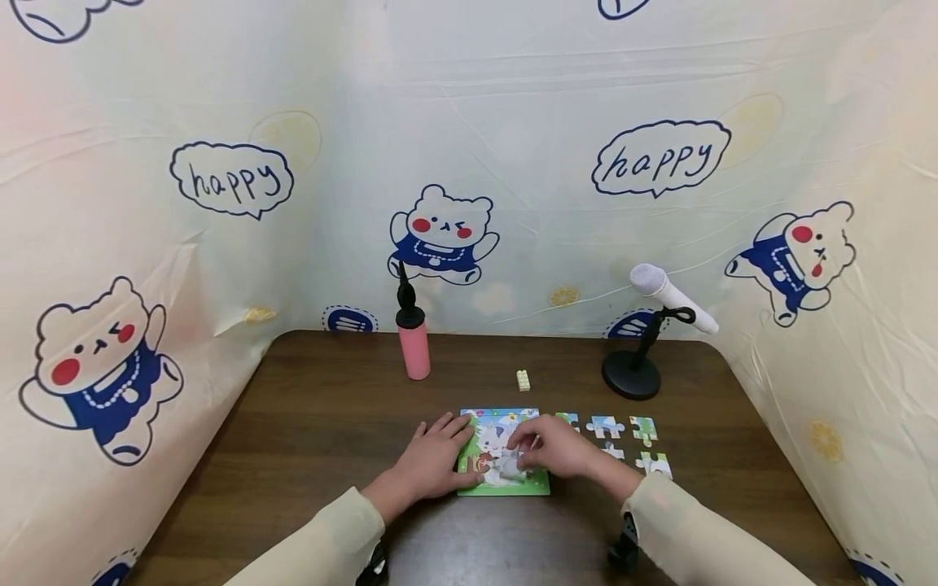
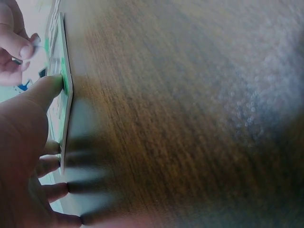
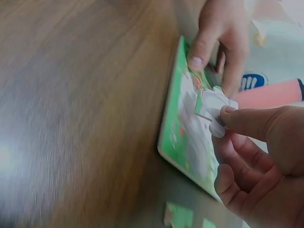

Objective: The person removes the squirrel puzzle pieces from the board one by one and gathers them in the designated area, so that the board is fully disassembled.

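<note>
A jigsaw puzzle board [image 1: 506,491] with a green border and a picture of white cartoon animals lies flat on the table. My left hand [image 1: 434,458] rests on its left edge, thumb on the lower border and fingers spread. Above the board my right hand [image 1: 560,446] pinches a puzzle piece [image 3: 213,104], white and grey with a green edge, between thumb and fingers. In the right wrist view the piece is tilted over the picture; whether it touches the board I cannot tell. Several loose puzzle pieces [image 1: 606,426] lie to the right, partly hidden by the right hand and forearm.
Behind the board lies a small pale yellow toy brick [image 1: 523,380]. A pink cylinder [image 1: 414,352] with a black pointed top stands at the back left. At the back right, a white microphone [image 1: 672,298] sits on a black stand [image 1: 632,375]. Printed cloth [image 1: 542,163] hangs behind the table.
</note>
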A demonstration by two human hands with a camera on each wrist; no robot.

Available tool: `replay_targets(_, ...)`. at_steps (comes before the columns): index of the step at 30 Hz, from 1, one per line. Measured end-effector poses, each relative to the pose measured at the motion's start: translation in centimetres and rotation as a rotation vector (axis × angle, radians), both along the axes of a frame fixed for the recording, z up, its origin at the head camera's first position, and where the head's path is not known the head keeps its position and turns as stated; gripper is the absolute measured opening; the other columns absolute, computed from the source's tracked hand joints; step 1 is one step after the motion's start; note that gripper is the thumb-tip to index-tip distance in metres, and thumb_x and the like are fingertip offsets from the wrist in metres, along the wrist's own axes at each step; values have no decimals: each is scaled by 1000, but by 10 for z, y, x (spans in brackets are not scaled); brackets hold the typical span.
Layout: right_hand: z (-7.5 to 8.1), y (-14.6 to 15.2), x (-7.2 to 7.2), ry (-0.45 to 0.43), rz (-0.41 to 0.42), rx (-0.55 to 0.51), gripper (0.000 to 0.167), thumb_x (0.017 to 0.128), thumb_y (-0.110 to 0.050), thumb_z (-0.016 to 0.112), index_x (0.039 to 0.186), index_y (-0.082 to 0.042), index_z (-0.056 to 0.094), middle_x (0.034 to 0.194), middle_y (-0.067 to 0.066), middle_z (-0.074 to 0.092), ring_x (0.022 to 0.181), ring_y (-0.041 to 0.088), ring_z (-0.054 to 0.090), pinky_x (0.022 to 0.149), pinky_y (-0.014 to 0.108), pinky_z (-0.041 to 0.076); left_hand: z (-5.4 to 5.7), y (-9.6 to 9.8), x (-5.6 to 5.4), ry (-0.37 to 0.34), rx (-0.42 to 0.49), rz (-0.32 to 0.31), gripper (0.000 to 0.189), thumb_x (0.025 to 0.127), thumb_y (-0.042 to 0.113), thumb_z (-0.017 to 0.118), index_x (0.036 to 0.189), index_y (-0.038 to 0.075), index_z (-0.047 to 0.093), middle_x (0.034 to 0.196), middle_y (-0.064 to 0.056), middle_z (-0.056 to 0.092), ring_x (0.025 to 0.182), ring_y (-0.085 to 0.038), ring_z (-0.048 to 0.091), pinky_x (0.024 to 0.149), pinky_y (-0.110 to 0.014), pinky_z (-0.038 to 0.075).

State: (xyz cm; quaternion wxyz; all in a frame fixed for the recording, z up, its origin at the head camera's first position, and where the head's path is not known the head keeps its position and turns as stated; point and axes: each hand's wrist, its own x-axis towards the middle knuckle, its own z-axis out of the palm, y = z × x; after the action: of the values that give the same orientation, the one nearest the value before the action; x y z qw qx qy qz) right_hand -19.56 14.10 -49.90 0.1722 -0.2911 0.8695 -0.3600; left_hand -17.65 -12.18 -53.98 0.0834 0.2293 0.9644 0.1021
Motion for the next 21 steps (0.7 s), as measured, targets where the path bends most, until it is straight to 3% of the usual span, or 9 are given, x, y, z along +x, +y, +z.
replay_targets(7,12,49,2,-37,-29,14,15,90,-9,79,105,-11,76,84,-1,68,72,11,59,62,28,51,-2,0,-1,-7,1,-1,90,88,75,61,154,15,50,164,-4,39,153,-35,32,113,-70,31)
replay_targets(13,15,96,7,-43,-56,42,15,89,-10,78,104,-11,76,85,1,68,75,13,59,66,27,51,-3,1,-3,-15,1,7,91,87,76,61,154,15,50,165,-5,38,153,-36,32,113,-71,30)
replay_targets(21,6,137,23,-132,-79,28,14,87,-9,80,100,-8,76,77,2,65,68,9,56,61,26,47,-5,0,-3,-27,-8,20,92,86,77,61,154,17,49,166,-4,37,154,-35,30,114,-71,29)
